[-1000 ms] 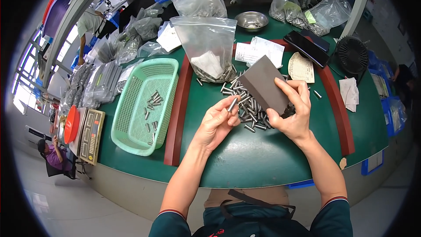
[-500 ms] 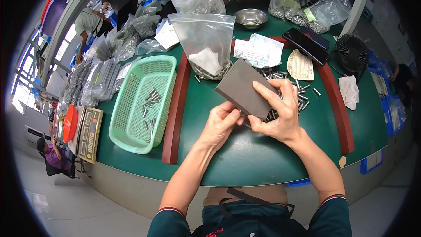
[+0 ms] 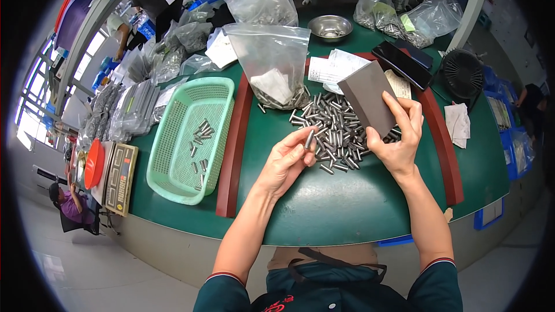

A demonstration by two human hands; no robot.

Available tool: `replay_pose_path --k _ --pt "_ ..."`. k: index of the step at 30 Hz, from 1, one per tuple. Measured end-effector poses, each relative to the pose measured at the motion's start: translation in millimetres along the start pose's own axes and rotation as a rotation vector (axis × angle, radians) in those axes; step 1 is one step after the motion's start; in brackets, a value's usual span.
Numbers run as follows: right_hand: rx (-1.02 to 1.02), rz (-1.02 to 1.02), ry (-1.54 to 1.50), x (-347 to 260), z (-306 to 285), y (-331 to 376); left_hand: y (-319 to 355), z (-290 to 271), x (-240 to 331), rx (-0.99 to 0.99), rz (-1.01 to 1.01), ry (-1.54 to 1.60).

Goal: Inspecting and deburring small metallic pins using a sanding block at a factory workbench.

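Note:
Between the thumb and fingers of my left hand [image 3: 287, 162] is a small metal pin [image 3: 310, 139], held upright over the green tabletop. My right hand [image 3: 400, 137] grips a flat dark grey block [image 3: 370, 97], tilted, by its edge. Below and between both hands lies a heap of loose metal pins [image 3: 335, 130], partly hidden by the block. To the left, a light green plastic basket [image 3: 155, 164] has several similar pins [image 3: 203, 130] scattered on its bottom.
Dark red bars [image 3: 230, 167] flank the work area. Beyond the heap stand a clear bag of parts [image 3: 272, 58] and a steel bowl [image 3: 330, 26]. A phone [image 3: 403, 65] and a black fan [image 3: 463, 75] are at right. A scale [image 3: 120, 179] sits left of the basket; other people are farther back.
The block has moved right with my right hand, away from my left fingers, uncovering the heap. My left hand has shifted slightly, and the pin in it now shows clearly.

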State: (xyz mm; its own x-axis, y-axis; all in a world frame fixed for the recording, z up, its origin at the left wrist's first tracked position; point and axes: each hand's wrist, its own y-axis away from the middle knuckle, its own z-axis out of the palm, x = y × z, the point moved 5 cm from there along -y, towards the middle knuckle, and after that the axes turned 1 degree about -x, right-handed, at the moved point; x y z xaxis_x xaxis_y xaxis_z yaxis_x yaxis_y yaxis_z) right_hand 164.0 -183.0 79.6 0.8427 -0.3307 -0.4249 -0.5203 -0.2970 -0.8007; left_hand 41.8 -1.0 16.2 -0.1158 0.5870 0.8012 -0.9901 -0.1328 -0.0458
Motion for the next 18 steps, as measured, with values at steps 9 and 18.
replay_pose_path --k 9,18 --pt "-0.039 -0.061 0.042 0 0 -2 0 -15 0 0.042 -0.003 0.065" --pt "-0.056 -0.072 0.074 3 5 0 -4 -19 -5 0.058 -0.035 0.095"
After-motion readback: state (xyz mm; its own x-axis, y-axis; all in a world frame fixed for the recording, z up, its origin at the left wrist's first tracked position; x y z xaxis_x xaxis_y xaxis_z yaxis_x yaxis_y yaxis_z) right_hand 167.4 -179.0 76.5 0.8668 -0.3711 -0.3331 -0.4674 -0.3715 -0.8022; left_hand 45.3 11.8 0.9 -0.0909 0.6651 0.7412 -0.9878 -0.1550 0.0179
